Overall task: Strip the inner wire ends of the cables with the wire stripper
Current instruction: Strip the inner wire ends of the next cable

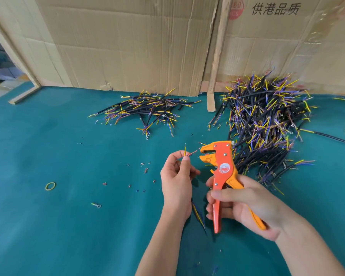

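The left hand [176, 177] pinches a short black-sheathed cable [197, 213] between thumb and forefinger; its yellow and reddish inner wires [188, 153] stick up past the fingertips [186, 158], and the sheath trails down behind the palm. The right hand [241, 204] wraps closed around both handles of the orange-and-yellow wire stripper [220, 166], whose jaws stand apart just beside the reddish wire tip, not touching it. 2 heaps of cables, a smaller heap [147, 110] and a larger heap [267, 124], lie on the teal mat [48, 146].
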The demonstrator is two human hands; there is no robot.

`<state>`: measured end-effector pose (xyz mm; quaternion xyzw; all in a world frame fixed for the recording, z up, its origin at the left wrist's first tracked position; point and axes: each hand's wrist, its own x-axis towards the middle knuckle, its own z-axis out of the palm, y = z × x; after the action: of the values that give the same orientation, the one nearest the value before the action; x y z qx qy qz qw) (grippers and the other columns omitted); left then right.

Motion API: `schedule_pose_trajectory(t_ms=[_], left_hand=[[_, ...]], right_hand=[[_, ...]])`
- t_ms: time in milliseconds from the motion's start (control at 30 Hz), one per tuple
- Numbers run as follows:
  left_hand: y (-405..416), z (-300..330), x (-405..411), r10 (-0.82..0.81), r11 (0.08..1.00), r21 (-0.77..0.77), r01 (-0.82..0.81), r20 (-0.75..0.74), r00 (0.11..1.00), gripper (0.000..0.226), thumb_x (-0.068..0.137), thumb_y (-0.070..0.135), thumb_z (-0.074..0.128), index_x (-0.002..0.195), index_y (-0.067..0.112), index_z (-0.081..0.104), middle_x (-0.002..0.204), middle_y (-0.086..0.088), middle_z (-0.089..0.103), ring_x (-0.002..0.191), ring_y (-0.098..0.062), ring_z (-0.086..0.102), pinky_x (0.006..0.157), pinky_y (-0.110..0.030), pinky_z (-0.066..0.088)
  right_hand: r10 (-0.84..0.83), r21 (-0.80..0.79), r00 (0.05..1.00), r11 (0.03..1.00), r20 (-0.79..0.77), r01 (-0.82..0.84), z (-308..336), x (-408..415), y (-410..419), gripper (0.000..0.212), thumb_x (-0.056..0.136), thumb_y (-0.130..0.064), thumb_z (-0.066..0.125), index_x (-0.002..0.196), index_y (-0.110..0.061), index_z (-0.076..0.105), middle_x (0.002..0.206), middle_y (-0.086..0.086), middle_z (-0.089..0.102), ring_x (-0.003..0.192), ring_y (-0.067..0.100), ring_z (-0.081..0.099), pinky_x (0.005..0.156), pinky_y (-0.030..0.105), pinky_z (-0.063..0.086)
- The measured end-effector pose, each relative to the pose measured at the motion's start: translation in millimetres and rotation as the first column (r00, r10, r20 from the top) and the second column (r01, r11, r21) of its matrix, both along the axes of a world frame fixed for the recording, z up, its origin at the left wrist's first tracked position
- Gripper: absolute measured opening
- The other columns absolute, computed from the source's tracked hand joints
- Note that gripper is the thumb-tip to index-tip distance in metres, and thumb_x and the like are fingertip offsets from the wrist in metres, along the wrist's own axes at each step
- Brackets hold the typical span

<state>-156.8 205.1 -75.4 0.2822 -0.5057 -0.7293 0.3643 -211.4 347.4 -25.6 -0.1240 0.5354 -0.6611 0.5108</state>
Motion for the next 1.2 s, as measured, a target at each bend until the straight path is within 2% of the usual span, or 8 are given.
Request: schedule_pose_trajectory(t_ms=[133,300,433,700,900,1100,1200], left_hand=[[0.5,-0.8,0.3,0.007,0.999,-0.049,-0.005,0.042,0.999,0.010,0.101,0.019,0.059,0.094,0.016,0.065,0.061,0.004,0.057,0.060,-0.015,0.056,0.072,-0.038,0.045],[2.1,0.0,0.4,0.006,0.997,-0.078,-0.001,0.064,0.998,0.012,0.101,0.018,0.058,0.092,0.018,0.065,0.062,0.002,0.057,0.060,-0.015,0.057,0.070,-0.035,0.044],[2.1,0.8,0.9,0.008,0.996,-0.094,-0.002,0.068,0.998,0.012,0.101,0.017,0.058,0.093,0.017,0.065,0.061,0.001,0.057,0.060,-0.016,0.057,0.071,-0.036,0.043],[3.0,1.8,1.8,0.009,0.989,-0.147,0.002,0.074,0.997,0.012,0.101,0.014,0.058,0.092,0.017,0.065,0.063,-0.002,0.056,0.059,-0.014,0.058,0.069,-0.034,0.044],[3.0,0.5,0.8,0.012,0.989,-0.148,-0.001,0.074,0.997,0.012,0.101,0.012,0.058,0.092,0.016,0.066,0.063,-0.003,0.056,0.058,-0.014,0.058,0.069,-0.035,0.045],[2.2,-0.7,0.9,0.019,0.989,-0.150,-0.008,0.069,0.997,0.011,0.101,0.013,0.058,0.093,0.016,0.066,0.062,-0.002,0.057,0.059,-0.014,0.058,0.069,-0.036,0.044],[2.5,-0.7,0.9,0.022,0.988,-0.157,-0.010,0.071,0.997,0.011,0.101,0.013,0.058,0.092,0.016,0.065,0.062,-0.002,0.057,0.059,-0.015,0.058,0.068,-0.035,0.045]], right_hand=[[-0.001,0.006,1.000,1.000,-0.001,0.001,-4.3,2.7,-4.3,0.056,0.064,0.004,0.081,0.114,0.006,0.057,0.088,0.026,0.060,0.081,0.050,0.068,0.075,0.054,0.059],[0.053,-0.014,0.998,0.998,-0.029,-0.053,-6.3,2.4,-4.7,0.053,0.067,0.004,0.082,0.113,0.004,0.056,0.085,0.025,0.057,0.071,0.041,0.061,0.070,0.051,0.057],[0.040,0.009,0.996,0.999,-0.078,-0.039,-6.2,2.5,-4.2,0.059,0.061,-0.003,0.088,0.110,0.002,0.057,0.080,0.023,0.054,0.066,0.037,0.058,0.064,0.048,0.055],[0.043,0.023,0.995,0.999,-0.088,-0.041,-6.4,1.9,-5.1,0.046,0.068,-0.003,0.083,0.105,-0.003,0.055,0.073,0.018,0.050,0.060,0.032,0.052,0.058,0.044,0.052],[0.063,-0.047,0.997,0.997,-0.048,-0.065,-8.5,3.3,-7.0,0.034,0.074,-0.007,0.082,0.094,-0.009,0.054,0.069,0.014,0.043,0.056,0.028,0.045,0.053,0.039,0.046],[0.051,-0.030,0.996,0.998,-0.067,-0.053,-8.7,-1.2,-2.8,0.055,0.061,-0.009,0.089,0.105,-0.004,0.057,0.077,0.018,0.049,0.061,0.032,0.052,0.058,0.044,0.051],[0.056,-0.042,0.996,0.997,-0.072,-0.059,-9.4,-2.3,-2.3,0.057,0.060,-0.007,0.089,0.107,-0.003,0.056,0.078,0.019,0.049,0.062,0.033,0.052,0.059,0.045,0.052]])
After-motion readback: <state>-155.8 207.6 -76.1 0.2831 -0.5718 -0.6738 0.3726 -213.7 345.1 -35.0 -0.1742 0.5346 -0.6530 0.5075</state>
